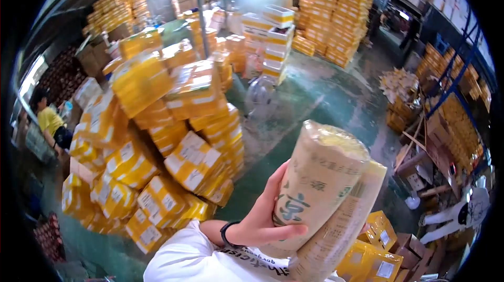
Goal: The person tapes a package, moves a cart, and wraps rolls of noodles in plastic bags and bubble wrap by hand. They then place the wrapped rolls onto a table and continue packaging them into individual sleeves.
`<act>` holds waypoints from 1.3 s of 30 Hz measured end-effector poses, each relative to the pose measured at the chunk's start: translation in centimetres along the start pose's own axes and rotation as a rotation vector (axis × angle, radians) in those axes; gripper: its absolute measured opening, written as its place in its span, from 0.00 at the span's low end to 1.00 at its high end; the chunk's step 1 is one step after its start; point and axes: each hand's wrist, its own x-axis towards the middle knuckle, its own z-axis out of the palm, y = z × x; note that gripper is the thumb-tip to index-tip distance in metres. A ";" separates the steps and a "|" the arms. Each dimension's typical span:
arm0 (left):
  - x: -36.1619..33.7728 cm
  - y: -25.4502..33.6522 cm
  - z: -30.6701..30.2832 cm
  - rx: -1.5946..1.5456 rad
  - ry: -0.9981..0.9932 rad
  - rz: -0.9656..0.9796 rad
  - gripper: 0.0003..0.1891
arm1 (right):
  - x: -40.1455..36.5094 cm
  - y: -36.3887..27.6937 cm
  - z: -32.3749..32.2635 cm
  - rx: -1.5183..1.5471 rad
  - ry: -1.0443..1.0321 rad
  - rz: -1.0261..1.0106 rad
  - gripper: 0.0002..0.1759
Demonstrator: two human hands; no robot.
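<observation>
My left hand [265,215], with a black band at the wrist, is closed around a cream paper-wrapped cylindrical pack [319,187]. Its thumb lies across the front, and the other fingers pass behind. Clear plastic covers the pack's top, where something yellowish shows, and dark green characters mark its side. Pressed against it on the right is a second, similar pack [346,216] with small print. A sliver of skin at that pack's right edge may be my right hand [365,227]; the rest is hidden, so its grip cannot be made out.
Yellow-taped cartons [191,161] are heaped on the left, with more cartons [370,261] at the lower right. A tall carton stack [336,14] rises at the back. A fan [261,92] stands on the green floor [310,93]. A person in yellow [50,122] is at far left.
</observation>
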 end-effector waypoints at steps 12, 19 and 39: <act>31.1 -10.4 13.1 0.756 -0.582 0.902 0.52 | 20.4 -16.1 -4.4 -0.247 0.282 -0.346 0.41; 45.6 -17.7 22.1 0.122 -0.931 1.139 0.34 | 31.2 -25.6 -7.9 -0.283 0.368 -0.499 0.40; 78.5 -45.8 63.6 -1.001 -1.254 0.978 0.21 | 50.5 -67.6 -19.7 -0.249 0.779 -1.272 0.39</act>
